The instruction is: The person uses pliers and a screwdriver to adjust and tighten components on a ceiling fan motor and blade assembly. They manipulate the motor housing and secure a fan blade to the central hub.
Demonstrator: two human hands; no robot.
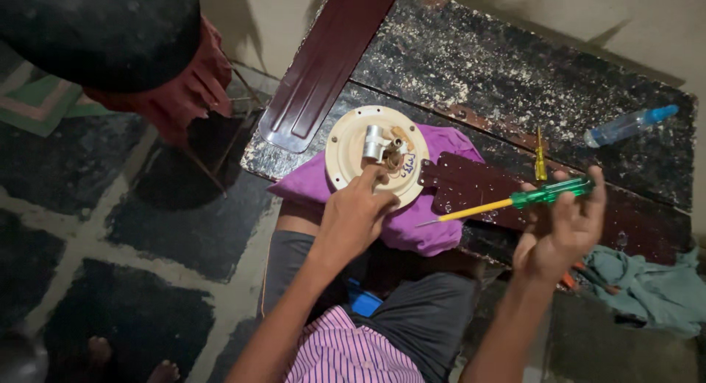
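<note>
Fingers of the left hand rest spread and unclenched on the near rim of the round cream-coloured metal motor housing, grasping nothing. The housing sits on a crumpled purple cloth at the near edge of the worn dark tabletop, with a silvery stub shaft and a tuft of coppery wire at its centre. A long maroon fan blade leans off the far-left corner.

To the right, the right hand pinches the translucent green handle of a yellow-shafted screwdriver. Its long axis runs nearly level, tip pointing left toward the housing, so the left hand is nearer. Beyond lie a small yellow screwdriver, a clear plastic bottle with blue cap, unlabelled, and a teal rag.
</note>
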